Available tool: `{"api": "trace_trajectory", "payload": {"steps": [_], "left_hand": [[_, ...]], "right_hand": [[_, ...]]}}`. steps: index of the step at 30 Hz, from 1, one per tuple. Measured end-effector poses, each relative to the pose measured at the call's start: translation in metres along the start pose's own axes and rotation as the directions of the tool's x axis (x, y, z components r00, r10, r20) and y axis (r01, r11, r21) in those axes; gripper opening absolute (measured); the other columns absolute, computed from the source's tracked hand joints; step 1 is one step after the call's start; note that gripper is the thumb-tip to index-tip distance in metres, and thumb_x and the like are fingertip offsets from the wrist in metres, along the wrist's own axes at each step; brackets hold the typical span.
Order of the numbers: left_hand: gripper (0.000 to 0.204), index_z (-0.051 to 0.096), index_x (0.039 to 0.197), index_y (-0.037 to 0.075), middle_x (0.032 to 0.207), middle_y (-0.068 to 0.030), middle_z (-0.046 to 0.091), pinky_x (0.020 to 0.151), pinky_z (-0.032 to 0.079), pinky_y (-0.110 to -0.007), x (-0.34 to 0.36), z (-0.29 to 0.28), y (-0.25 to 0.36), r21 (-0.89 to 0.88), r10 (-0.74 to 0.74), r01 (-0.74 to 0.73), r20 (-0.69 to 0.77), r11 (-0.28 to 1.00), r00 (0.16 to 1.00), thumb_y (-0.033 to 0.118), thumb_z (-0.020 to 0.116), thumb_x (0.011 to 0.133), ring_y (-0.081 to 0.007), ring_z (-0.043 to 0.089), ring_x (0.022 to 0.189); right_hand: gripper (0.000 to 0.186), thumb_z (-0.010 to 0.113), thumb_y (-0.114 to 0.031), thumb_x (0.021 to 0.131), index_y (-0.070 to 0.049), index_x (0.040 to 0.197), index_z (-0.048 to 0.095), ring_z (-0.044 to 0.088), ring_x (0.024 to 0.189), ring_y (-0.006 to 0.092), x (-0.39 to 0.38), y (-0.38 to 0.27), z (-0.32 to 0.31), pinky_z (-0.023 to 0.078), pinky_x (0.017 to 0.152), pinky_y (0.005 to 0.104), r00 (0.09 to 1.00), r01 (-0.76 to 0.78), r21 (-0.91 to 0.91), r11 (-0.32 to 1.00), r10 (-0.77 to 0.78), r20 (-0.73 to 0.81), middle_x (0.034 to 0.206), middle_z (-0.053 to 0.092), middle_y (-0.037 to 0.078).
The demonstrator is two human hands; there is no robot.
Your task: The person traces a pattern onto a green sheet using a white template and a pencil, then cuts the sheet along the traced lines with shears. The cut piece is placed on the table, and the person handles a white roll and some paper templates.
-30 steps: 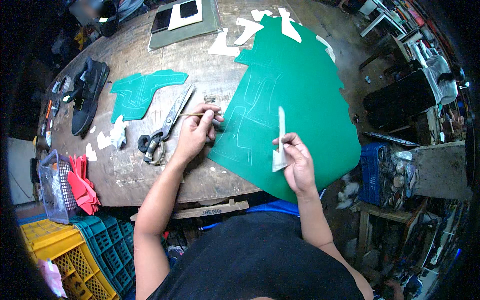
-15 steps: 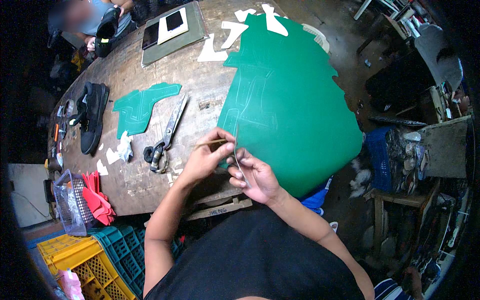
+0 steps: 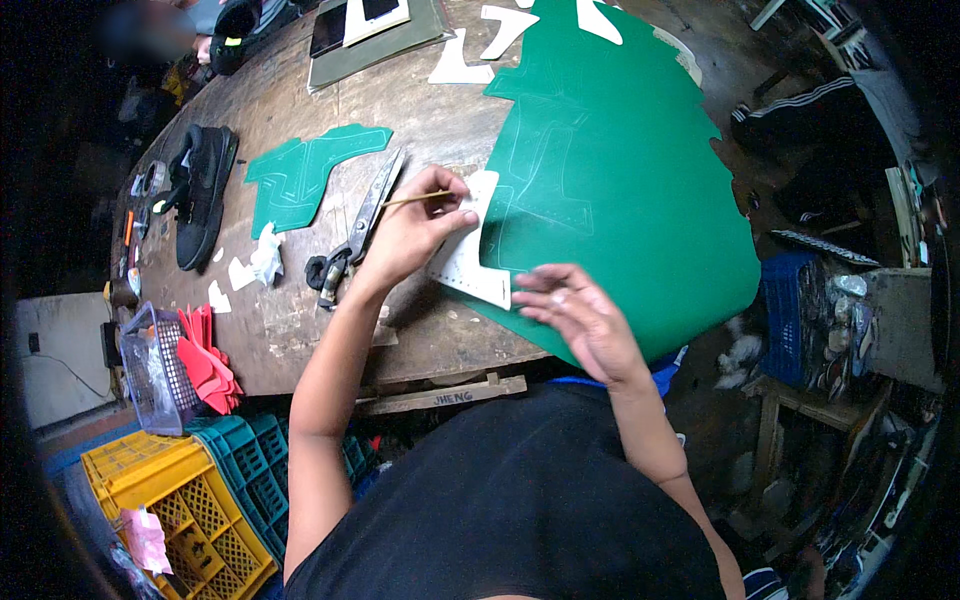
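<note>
My left hand (image 3: 420, 228) pinches a white L-shaped pattern piece (image 3: 480, 283) by its upper part, over the left edge of a large green sheet (image 3: 650, 200). A thin brown stick (image 3: 415, 198) also sticks out from between its fingers. The pattern's face shows, with small dark marks along it. My right hand (image 3: 590, 325) is open, palm turned up, its fingertips close to the pattern's lower right corner; whether they touch it is hard to tell. Pale outlines are drawn on the green sheet beside the pattern. Scissors (image 3: 368, 215) with wrapped handles lie left of my left hand.
Left on the wooden table (image 3: 270, 345) lie a cut green piece (image 3: 300, 180), a black shoe (image 3: 205, 205) and white scraps. More white patterns (image 3: 460, 62) lie at the far side. Red pieces (image 3: 208, 365) and a basket (image 3: 155, 365) are at the near left. Another person holds a shoe.
The white pattern has turned from edge-on to face-up. My right hand has come off it and moved right, fingers spreading. My left hand still grips it and the stick. The view has shifted.
</note>
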State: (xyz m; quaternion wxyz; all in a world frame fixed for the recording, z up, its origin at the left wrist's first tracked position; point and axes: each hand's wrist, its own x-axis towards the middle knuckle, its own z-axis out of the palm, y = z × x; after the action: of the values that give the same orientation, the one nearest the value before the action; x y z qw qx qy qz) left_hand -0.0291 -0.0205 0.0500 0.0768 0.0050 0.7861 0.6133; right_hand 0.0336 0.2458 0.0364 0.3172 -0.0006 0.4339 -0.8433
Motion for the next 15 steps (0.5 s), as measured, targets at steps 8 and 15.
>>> {"api": "trace_trajectory", "payload": {"steps": [8,15], "left_hand": [[0.021,0.063,0.098,0.001,0.092,-0.0128,0.064,0.080,0.052,-0.036,0.016,0.029,-0.016,0.391,0.315,-0.310,0.053,0.867,0.948,-0.001,0.076,0.081,-0.0273,0.064,0.088],[0.022,0.063,0.100,0.002,0.090,-0.0096,0.064,0.078,0.051,-0.034,0.016,0.030,-0.009,0.372,0.304,-0.297,0.042,0.879,0.952,-0.001,0.076,0.083,-0.0211,0.063,0.086]], "right_hand": [[0.026,0.053,-0.008,0.105,0.000,0.130,0.053,0.064,0.115,0.0218,-0.017,-0.007,-0.028,0.048,0.104,0.0369,0.959,0.183,-0.395,0.900,-0.251,-0.128,0.129,0.063,0.015],[0.023,0.055,-0.008,0.105,0.002,0.125,0.058,0.063,0.114,0.0183,-0.017,-0.002,-0.024,0.049,0.101,0.0345,0.963,0.130,-0.575,0.807,-0.240,-0.120,0.125,0.065,0.012]]}}
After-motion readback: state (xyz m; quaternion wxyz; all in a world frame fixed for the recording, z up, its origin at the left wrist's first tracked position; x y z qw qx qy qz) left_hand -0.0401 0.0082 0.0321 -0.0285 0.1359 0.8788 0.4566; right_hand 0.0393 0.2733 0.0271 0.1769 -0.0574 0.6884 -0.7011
